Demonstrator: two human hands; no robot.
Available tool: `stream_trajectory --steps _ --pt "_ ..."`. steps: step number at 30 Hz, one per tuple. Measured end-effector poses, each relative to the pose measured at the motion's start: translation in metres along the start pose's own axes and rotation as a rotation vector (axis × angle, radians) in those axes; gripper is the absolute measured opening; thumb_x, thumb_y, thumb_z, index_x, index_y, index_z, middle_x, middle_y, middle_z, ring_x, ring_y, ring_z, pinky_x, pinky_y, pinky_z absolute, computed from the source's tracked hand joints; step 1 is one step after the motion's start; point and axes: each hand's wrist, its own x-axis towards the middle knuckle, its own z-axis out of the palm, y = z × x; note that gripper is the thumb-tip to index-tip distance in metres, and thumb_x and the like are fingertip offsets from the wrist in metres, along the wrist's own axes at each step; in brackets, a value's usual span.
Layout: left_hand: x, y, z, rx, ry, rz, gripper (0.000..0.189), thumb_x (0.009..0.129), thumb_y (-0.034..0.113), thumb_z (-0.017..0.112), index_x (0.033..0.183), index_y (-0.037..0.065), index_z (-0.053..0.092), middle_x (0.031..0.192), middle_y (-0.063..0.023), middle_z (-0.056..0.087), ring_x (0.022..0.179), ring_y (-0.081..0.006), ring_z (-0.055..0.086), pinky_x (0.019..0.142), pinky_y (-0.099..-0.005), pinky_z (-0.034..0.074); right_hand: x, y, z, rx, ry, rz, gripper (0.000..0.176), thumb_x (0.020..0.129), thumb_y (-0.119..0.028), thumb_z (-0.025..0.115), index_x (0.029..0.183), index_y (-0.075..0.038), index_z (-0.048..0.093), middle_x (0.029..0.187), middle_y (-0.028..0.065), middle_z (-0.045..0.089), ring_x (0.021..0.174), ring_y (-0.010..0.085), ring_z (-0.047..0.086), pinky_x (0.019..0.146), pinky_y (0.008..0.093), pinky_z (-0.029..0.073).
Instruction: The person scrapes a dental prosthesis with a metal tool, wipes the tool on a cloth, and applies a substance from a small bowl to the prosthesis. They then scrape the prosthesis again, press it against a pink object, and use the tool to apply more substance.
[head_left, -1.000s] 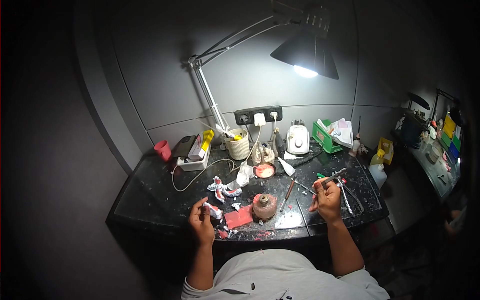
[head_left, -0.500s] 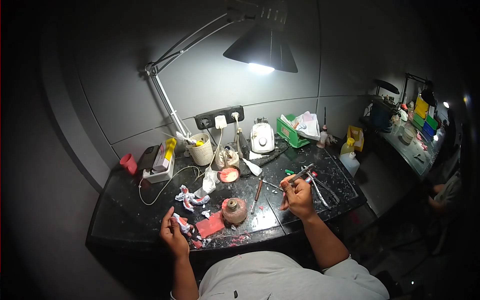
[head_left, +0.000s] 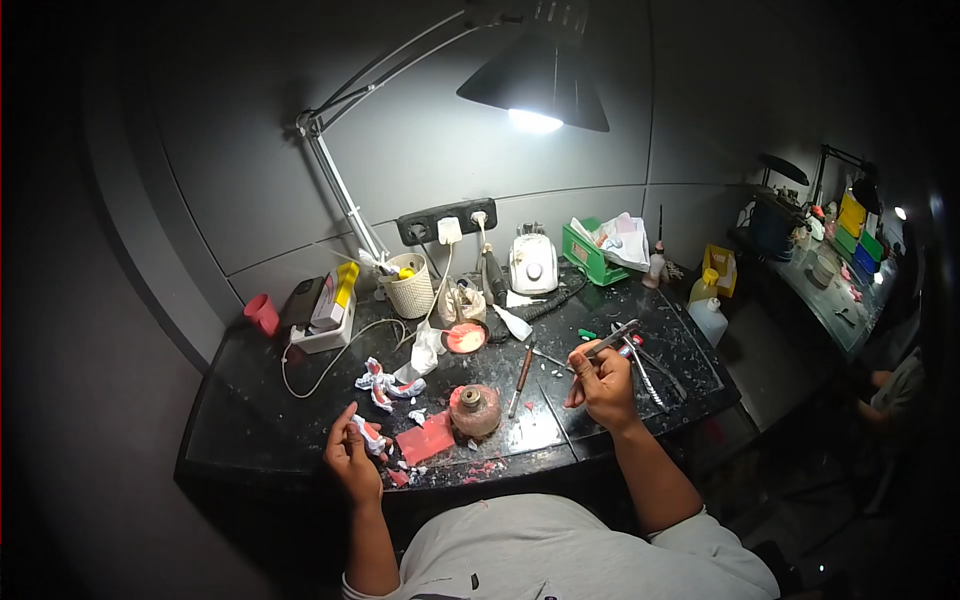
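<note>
The green bin (head_left: 597, 268) holds white wrapping (head_left: 625, 243), the dish (head_left: 485, 343) pink material (head_left: 466, 335). Left hand (head_left: 352, 464): fingers curled round a white-and-red piece (head_left: 369, 435) over the table (head_left: 240, 420) — right hand (head_left: 606, 388): fingers pinching a grey tool (head_left: 612, 338).

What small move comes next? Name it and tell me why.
Probably bring the metal tool in the right hand toward the white-and-red piece in the left hand: both are held, yet they are well apart, with the round vessel standing between the hands.
</note>
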Motion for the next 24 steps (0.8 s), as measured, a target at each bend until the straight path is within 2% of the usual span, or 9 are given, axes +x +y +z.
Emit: stream_trajectory --steps 10,11,15,17,19,21,22,24 --pt "0.0 0.0 -0.001 -0.008 -0.012 -0.02 0.036 0.106 0.025 0.05 0.13 0.0 0.059 0.085 -0.0111 0.066 0.06 -0.0155 0.065 0.045 -0.0229 0.046 0.0 0.0 0.001 0.022 0.01 -0.024 0.021 0.101 -0.019 0.062 0.095 0.002 0.059 0.06 0.0008 0.055 0.044 0.0085 0.057 0.042 0.0226 0.048" --pt "0.0 0.002 0.0 -0.03 -0.008 -0.037 0.035 0.106 0.023 0.05 0.13 0.0 0.059 0.086 -0.0112 0.066 0.062 -0.0156 0.065 0.045 -0.0229 0.047 0.001 0.002 0.0 -0.015 0.001 -0.018 0.023 0.101 -0.021 0.061 0.098 0.001 0.056 0.06 0.0036 0.056 0.045 0.0111 0.058 0.041 0.0236 0.049" --pt "-0.004 0.008 0.0 -0.062 -0.081 0.036 0.036 0.105 0.018 0.051 0.134 -0.002 0.054 0.093 -0.0133 0.067 0.069 -0.0172 0.067 0.057 -0.0261 0.054 -0.002 -0.004 0.002 0.01 0.059 0.006 0.019 0.1 -0.018 0.063 0.097 0.001 0.06 0.065 0.0058 0.063 0.05 0.0119 0.062 0.045 0.0232 0.051" --pt "-0.019 0.024 0.007 -0.109 -0.145 0.01 0.042 0.102 0.016 0.056 0.139 -0.003 0.047 0.1 -0.0153 0.066 0.077 -0.0208 0.07 0.069 -0.0326 0.061 -0.007 -0.015 0.01 0.046 0.031 -0.033 0.017 0.1 -0.016 0.063 0.101 0.001 0.06 0.075 0.0121 0.071 0.06 0.0172 0.07 0.049 0.0258 0.055" --pt "-0.033 0.033 0.008 -0.108 -0.23 -0.046 0.044 0.102 0.017 0.056 0.138 -0.004 0.044 0.102 -0.0173 0.065 0.08 -0.0249 0.071 0.072 -0.0368 0.063 -0.018 -0.035 0.025 0.029 0.011 -0.072 0.014 0.1 -0.011 0.061 0.103 0.002 0.059 0.077 0.013 0.072 0.066 0.0191 0.072 0.054 0.0264 0.058" --pt "-0.047 0.055 0.025 -0.261 -0.286 -0.097 0.043 0.102 0.018 0.055 0.136 -0.006 0.041 0.103 -0.0193 0.065 0.082 -0.0294 0.072 0.071 -0.0401 0.064 -0.031 -0.052 0.039 0.018 -0.094 -0.129 0.011 0.1 -0.005 0.058 0.104 0.004 0.059 0.081 0.0146 0.072 0.074 0.0212 0.074 0.06 0.0282 0.06" --pt "-0.053 0.061 0.028 -0.31 -0.301 -0.156 0.043 0.102 0.018 0.055 0.134 -0.006 0.041 0.102 -0.0204 0.065 0.084 -0.0321 0.072 0.07 -0.0408 0.065 -0.04 -0.056 0.044 0.076 -0.139 -0.085 0.01 0.099 -0.001 0.056 0.105 0.006 0.059 0.088 0.0177 0.072 0.081 0.0229 0.074 0.065 0.0293 0.061" --pt "-0.058 0.068 0.031 -0.386 -0.389 -0.242 0.046 0.103 0.02 0.054 0.137 -0.007 0.04 0.1 -0.0228 0.065 0.08 -0.0319 0.072 0.064 -0.0386 0.063 -0.052 -0.061 0.055 0.138 -0.293 -0.073 0.012 0.095 0.005 0.059 0.106 0.008 0.06 0.093 0.0201 0.072 0.087 0.0252 0.074 0.072 0.031 0.062"
